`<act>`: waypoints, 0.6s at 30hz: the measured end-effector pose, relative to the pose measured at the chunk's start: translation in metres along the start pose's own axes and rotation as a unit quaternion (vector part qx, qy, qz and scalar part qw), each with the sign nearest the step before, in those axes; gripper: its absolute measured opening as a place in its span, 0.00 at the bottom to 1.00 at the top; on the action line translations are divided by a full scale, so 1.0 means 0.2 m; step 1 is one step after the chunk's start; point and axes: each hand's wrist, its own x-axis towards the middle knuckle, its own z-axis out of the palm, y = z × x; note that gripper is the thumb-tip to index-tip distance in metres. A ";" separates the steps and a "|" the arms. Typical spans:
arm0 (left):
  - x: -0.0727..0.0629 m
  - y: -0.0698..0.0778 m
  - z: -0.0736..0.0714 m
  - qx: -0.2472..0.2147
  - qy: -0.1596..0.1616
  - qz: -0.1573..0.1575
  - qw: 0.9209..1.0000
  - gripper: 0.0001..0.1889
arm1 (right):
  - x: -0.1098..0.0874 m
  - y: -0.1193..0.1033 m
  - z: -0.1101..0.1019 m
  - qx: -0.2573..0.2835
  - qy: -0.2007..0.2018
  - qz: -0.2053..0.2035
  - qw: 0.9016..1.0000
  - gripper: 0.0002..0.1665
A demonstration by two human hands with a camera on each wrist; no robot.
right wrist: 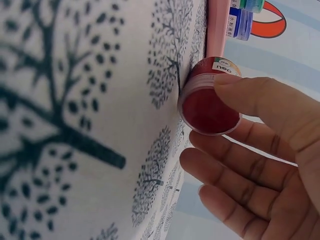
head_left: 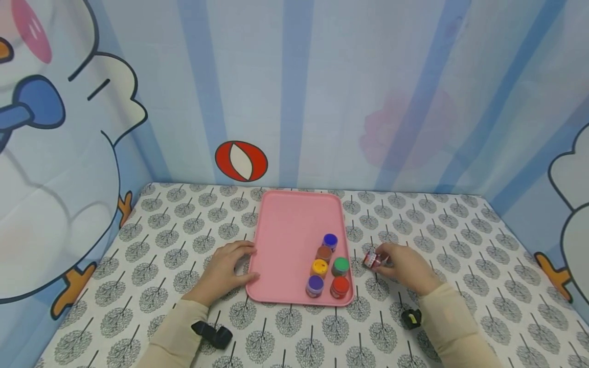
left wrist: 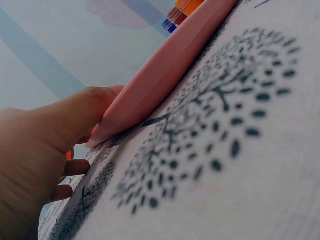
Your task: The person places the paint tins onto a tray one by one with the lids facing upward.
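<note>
A pink tray (head_left: 294, 230) lies on the patterned cloth, with several small paint jars standing in its near right part. At its left rim, my left hand (head_left: 226, 269) rests with spread thumb and fingers touching the edge. Just right of the tray, my right hand (head_left: 407, 266) pinches a dark red paint jar (head_left: 371, 259) between thumb and fingers. In the right wrist view that jar (right wrist: 210, 110) is tipped on its side, close by the cloth, its dark red lid facing the camera. The other fingers of that hand are loosely bent below it.
In the tray stand jars with blue (head_left: 330, 240), brown (head_left: 324, 253), yellow (head_left: 319, 267), purple (head_left: 315, 284), green (head_left: 341, 265) and red (head_left: 340, 285) lids. A printed curtain (head_left: 340, 92) hangs behind the table. Both wrists carry dark straps.
</note>
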 end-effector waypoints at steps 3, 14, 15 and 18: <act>0.00 0.00 0.00 0.002 0.001 0.002 1.000 0.30 | 0.00 0.00 0.00 -0.001 0.001 -0.003 1.000 0.16; 0.00 0.00 0.00 0.000 -0.005 -0.002 1.000 0.30 | 0.01 -0.01 0.00 -0.011 0.017 -0.013 1.000 0.12; 0.00 0.00 -0.01 0.000 -0.005 -0.003 1.000 0.30 | 0.01 -0.01 0.00 -0.011 0.019 -0.012 1.000 0.11; 0.00 0.01 -0.01 0.000 -0.006 -0.003 1.000 0.30 | 0.01 -0.01 -0.01 -0.009 0.023 -0.018 1.000 0.09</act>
